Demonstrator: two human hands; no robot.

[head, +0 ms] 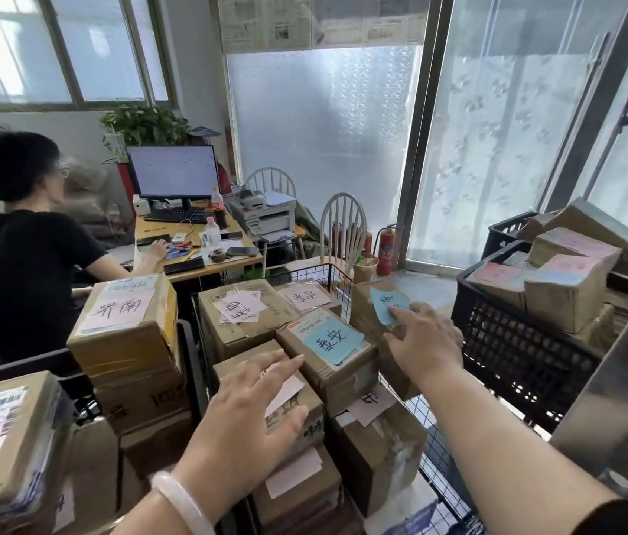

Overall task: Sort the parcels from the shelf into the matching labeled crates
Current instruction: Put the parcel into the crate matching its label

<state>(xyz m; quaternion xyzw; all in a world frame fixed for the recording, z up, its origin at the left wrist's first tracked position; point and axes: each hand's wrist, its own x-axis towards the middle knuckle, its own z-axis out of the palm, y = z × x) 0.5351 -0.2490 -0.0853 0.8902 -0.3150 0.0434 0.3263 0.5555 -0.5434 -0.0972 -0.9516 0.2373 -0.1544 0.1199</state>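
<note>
A small parcel-sorting office. A wooden desk (150,230) bears a monitor (173,171), keyboard (177,216) and printer (266,220); a person (23,256) sits left of it. Nearer than the desk, labelled cardboard parcels (127,334) fill crates (516,341); right of it stand what look like fire extinguishers (387,249).

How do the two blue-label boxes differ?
The right hand rests on the right box, not the middle box. The middle box's label shows whole; fingers cover part of the right box's. The middle box also shows a printed sticker; the right box shows none. Both are brown cardboard with handwritten blue labels.
</note>
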